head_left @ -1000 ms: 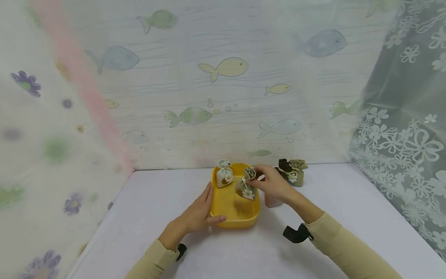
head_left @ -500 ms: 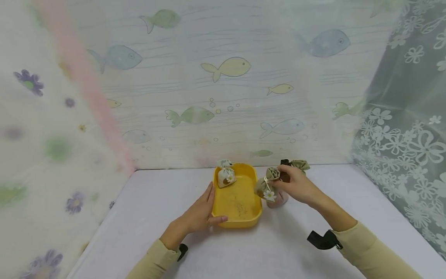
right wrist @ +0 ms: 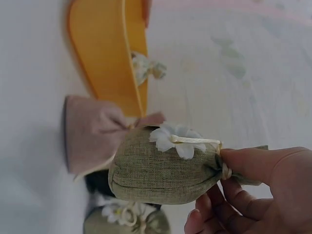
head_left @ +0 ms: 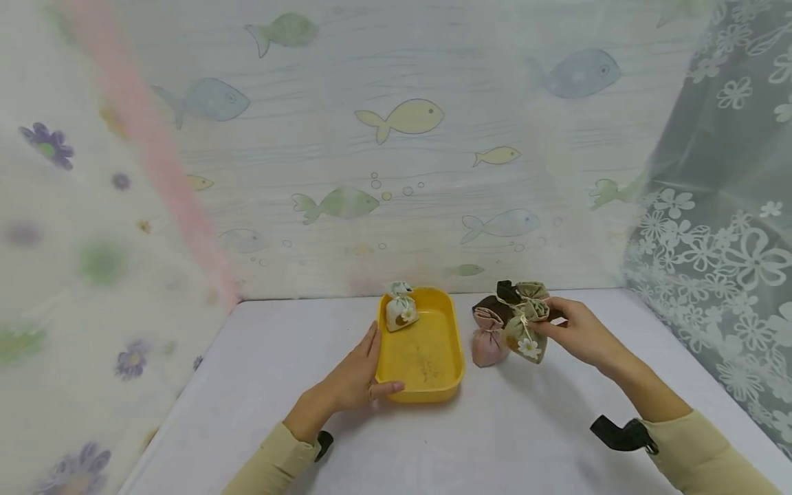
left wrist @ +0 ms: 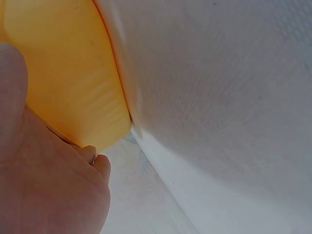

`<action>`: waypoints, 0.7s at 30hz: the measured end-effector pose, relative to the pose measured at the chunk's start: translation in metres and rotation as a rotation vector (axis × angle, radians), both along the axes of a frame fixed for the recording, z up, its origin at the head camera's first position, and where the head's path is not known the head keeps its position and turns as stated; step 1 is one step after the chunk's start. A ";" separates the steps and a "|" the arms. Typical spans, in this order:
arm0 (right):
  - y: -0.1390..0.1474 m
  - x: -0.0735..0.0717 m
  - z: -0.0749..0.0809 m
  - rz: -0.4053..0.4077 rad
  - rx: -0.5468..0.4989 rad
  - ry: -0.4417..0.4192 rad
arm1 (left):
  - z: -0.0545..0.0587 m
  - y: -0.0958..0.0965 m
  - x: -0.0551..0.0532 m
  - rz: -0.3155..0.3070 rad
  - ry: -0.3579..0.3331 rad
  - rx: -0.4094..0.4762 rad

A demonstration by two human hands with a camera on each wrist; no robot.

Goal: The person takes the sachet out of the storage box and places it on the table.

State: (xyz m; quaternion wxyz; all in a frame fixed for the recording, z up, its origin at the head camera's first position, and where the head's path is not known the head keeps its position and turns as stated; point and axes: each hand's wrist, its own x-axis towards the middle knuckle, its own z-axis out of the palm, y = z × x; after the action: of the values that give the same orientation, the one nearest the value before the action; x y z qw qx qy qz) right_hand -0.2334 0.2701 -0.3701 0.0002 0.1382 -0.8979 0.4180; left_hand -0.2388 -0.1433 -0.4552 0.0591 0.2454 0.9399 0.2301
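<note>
My right hand (head_left: pixel 581 331) pinches an olive-green drawstring pouch (right wrist: pixel 161 168) by its tied neck. A white flower hangs on its cord, and in the head view it is to the right of a pink pouch (head_left: pixel 489 342). My left hand (head_left: pixel 349 375) grips the near left corner of a yellow plastic tray (head_left: pixel 427 397), thumb at the front rim and fingers along the left wall. Inside the tray's far left corner stands a pale pouch (head_left: pixel 401 313) with a white flower. In the left wrist view, the hand (left wrist: pixel 53 185) lies against the tray's outer wall.
Behind the held pouch stand a dark brown pouch (head_left: pixel 498 306) and another olive pouch (head_left: pixel 531 289), both partly hidden. Everything rests on a white-covered table (head_left: pixel 278 337). A fish-patterned curtain (head_left: pixel 396 172) hangs behind, and a flowered grey one (head_left: pixel 724 227) is at the right.
My right hand has carried the olive-green pouch out from over the tray, rightward past the pink pouch. The left hand has stayed on the tray.
</note>
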 end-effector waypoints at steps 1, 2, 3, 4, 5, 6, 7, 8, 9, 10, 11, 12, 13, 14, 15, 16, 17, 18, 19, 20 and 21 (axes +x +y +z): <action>0.004 -0.001 -0.002 -0.008 0.004 -0.002 | 0.000 0.000 0.000 -0.001 0.000 0.001; 0.008 -0.003 -0.005 -0.016 0.008 -0.005 | 0.001 0.000 0.001 -0.002 0.001 0.003; 0.011 -0.004 -0.007 -0.022 0.012 -0.004 | 0.001 0.000 0.001 -0.004 0.003 0.008; 0.015 -0.006 -0.009 -0.031 0.021 -0.005 | 0.001 0.000 0.001 -0.005 0.005 0.012; 0.018 -0.009 -0.011 -0.039 0.029 -0.007 | 0.001 0.001 0.001 -0.006 0.006 0.014; 0.021 -0.011 -0.014 -0.044 0.035 -0.008 | 0.001 0.001 0.001 -0.008 0.007 0.016; 0.024 -0.013 -0.016 -0.046 0.041 -0.012 | 0.001 0.001 0.001 -0.007 0.006 0.016; 0.026 -0.016 -0.018 -0.048 0.046 -0.014 | 0.001 0.001 0.001 -0.006 0.007 0.017; 0.028 -0.018 -0.020 -0.050 0.048 -0.017 | 0.001 0.001 0.001 -0.004 0.004 0.014; 0.030 -0.021 -0.023 -0.052 0.049 -0.024 | 0.001 0.001 0.001 -0.002 0.000 0.009; 0.032 -0.023 -0.025 -0.053 0.048 -0.030 | 0.001 0.001 0.001 -0.002 -0.002 0.005; 0.033 -0.024 -0.028 -0.055 0.044 -0.033 | 0.000 0.001 0.000 -0.003 0.000 0.008; 0.034 -0.026 -0.030 -0.055 0.039 -0.035 | 0.001 0.001 0.000 -0.004 0.002 0.011; 0.035 -0.028 -0.033 -0.054 0.033 -0.037 | 0.001 0.001 0.000 -0.007 0.006 0.013; 0.036 -0.029 -0.035 -0.054 0.030 -0.036 | 0.001 0.001 0.000 -0.010 0.008 0.013; 0.036 -0.030 -0.038 -0.053 0.025 -0.037 | 0.001 0.001 -0.001 -0.012 0.012 0.013; 0.036 -0.031 -0.040 -0.053 0.020 -0.037 | 0.001 0.001 -0.001 -0.015 0.016 0.013; 0.036 -0.032 -0.042 -0.051 0.015 -0.037 | 0.001 0.001 0.000 -0.016 0.021 0.013; 0.035 -0.033 -0.044 -0.050 0.013 -0.035 | 0.002 0.001 0.000 -0.016 0.022 0.009; 0.035 -0.034 -0.045 -0.051 0.012 -0.035 | 0.002 0.001 0.000 -0.016 0.022 0.007; 0.034 -0.035 -0.047 -0.051 0.011 -0.036 | 0.002 0.001 0.000 -0.014 0.023 0.006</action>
State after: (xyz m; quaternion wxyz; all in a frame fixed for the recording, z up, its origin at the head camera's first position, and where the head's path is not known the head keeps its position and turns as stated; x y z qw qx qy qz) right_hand -0.2686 0.3043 -0.4168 -0.0061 0.1077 -0.9033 0.4152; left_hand -0.2387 -0.1427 -0.4535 0.0494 0.2547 0.9381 0.2296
